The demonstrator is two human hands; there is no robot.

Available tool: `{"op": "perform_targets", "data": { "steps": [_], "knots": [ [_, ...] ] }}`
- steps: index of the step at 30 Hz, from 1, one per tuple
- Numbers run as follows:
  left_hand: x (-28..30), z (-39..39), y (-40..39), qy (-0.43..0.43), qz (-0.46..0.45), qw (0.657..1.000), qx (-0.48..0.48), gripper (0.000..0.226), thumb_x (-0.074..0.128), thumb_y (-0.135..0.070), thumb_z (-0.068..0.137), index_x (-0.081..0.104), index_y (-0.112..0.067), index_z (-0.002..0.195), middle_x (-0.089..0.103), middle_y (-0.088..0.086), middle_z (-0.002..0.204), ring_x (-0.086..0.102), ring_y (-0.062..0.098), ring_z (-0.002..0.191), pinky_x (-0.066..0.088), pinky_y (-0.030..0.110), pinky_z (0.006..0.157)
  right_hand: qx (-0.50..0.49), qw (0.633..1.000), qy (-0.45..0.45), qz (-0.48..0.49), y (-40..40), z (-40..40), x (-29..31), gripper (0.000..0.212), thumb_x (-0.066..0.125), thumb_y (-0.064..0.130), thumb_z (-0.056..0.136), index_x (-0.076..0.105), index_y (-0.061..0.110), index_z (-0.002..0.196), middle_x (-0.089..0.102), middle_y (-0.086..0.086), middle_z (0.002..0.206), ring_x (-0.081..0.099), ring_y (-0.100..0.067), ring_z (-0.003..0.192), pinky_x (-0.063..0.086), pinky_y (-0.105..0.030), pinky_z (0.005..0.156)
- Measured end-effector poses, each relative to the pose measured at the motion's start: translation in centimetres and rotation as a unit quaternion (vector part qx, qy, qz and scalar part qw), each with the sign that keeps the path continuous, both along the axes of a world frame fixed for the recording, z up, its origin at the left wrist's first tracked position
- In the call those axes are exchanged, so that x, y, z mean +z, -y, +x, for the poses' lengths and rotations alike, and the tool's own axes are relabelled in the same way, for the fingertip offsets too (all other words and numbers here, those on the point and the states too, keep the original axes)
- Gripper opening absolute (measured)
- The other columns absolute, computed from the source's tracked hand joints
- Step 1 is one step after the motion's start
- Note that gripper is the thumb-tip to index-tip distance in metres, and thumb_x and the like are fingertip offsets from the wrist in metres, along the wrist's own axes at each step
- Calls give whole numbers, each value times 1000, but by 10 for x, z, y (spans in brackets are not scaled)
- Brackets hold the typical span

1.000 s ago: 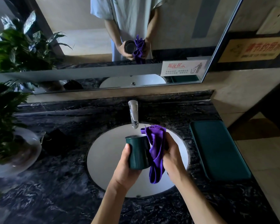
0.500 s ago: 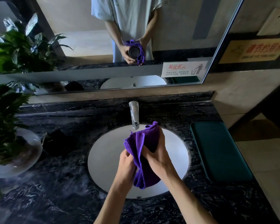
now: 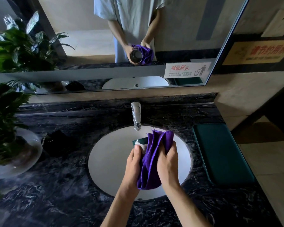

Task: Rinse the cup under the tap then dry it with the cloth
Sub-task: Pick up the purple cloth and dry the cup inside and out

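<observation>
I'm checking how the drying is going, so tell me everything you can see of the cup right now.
The cup is dark green outside, with a pale, shiny patch showing near its rim. Only its upper left part shows; the purple cloth wraps its right side and hangs below. The left hand grips it from the left, the right hand presses the cloth against it. It is held above the white sink, just below the tap. The mirror reflects its open mouth and a metallic-looking interior.

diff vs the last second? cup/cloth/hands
The right hand swept the purple cloth from beside the cup over it, then back rightward, so the rim shows again. The left hand kept its grip on the cup. Tap dry, sink and green tray unchanged.
</observation>
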State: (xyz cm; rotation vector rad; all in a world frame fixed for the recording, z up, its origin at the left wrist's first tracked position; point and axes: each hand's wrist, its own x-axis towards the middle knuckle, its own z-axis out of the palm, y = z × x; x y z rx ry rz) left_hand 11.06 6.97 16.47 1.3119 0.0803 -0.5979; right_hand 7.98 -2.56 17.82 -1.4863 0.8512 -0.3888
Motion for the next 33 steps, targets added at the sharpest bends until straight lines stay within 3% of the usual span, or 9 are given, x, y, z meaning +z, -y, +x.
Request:
{"op": "perform_targets", "data": {
  "steps": [6, 10, 13, 17, 20, 22, 27, 30, 33],
  "knots": [
    [0, -2, -2, 9, 8, 999, -40, 45, 51, -49, 105, 68, -13, 127, 74, 21, 124, 69, 40, 118, 53, 52, 105, -23, 999, -34, -32, 7, -3, 3, 6, 51, 12, 102, 53, 17, 100, 66, 4, 82, 65, -11, 70, 45, -15, 55],
    [0, -3, 0, 6, 0, 999, -48, 53, 51, -56, 103, 62, -12, 130, 72, 18, 126, 69, 31, 113, 54, 48, 103, 5, 997, -48, -56, 7, -3, 6, 10, 52, 15, 102, 50, 21, 110, 66, 6, 83, 64, -6, 69, 42, -10, 49],
    [3, -2, 3, 24, 29, 995, -88, 67, 57, -61, 81, 54, -17, 131, 68, 8, 121, 70, 17, 105, 58, 38, 95, 41, 996, -54, -60, 7, -3, 8, 14, 50, 25, 104, 45, 23, 116, 64, 10, 85, 63, -5, 72, 41, -14, 52],
    [-3, 0, 3, 44, 54, 992, -103, 72, 81, -54, 68, 57, -23, 128, 61, -7, 131, 71, 5, 109, 62, 34, 93, 65, 995, -48, -52, 6, -5, 11, 21, 51, 29, 103, 46, 25, 122, 65, 12, 92, 67, -10, 82, 46, -22, 60],
    [-1, -2, 2, 43, 49, 996, -53, 47, 79, -45, 79, 62, -16, 113, 76, -8, 101, 74, 11, 91, 59, 28, 78, 76, 997, 2, -2, 7, -9, 9, 24, 56, 31, 102, 48, 33, 125, 66, 17, 102, 66, 9, 84, 48, -11, 66],
    [3, -4, 3, 35, 34, 998, -26, 39, 71, -41, 87, 65, -19, 119, 78, 2, 109, 75, 19, 99, 60, 34, 86, 87, 996, 21, -9, 7, -10, 7, 36, 58, 31, 102, 46, 33, 135, 64, 20, 115, 61, 19, 95, 45, -2, 77],
    [8, -9, 3, 39, 25, 998, -34, 20, 57, -32, 105, 66, -21, 120, 78, 7, 107, 76, 19, 96, 59, 30, 80, 24, 973, 33, -228, -1, -19, 7, 62, 66, 29, 96, 42, 16, 150, 44, 4, 150, 40, 0, 135, 27, 1, 105],
    [12, -11, 3, 78, 46, 994, -62, 18, 54, -37, 107, 65, -27, 116, 74, 6, 105, 73, 14, 95, 60, 31, 83, 107, 972, 67, -199, -4, -20, 5, 65, 52, 54, 95, 43, 21, 151, 46, 5, 153, 41, -2, 141, 34, -16, 115],
    [14, -11, 1, 83, 58, 992, -76, 39, 34, -52, 108, 61, -34, 130, 72, -7, 120, 69, 5, 113, 55, 26, 97, 163, 977, 72, -119, 1, -18, 0, 84, 46, 81, 85, 33, 36, 154, 44, 10, 155, 45, -3, 140, 41, -26, 113]
  ]
}}
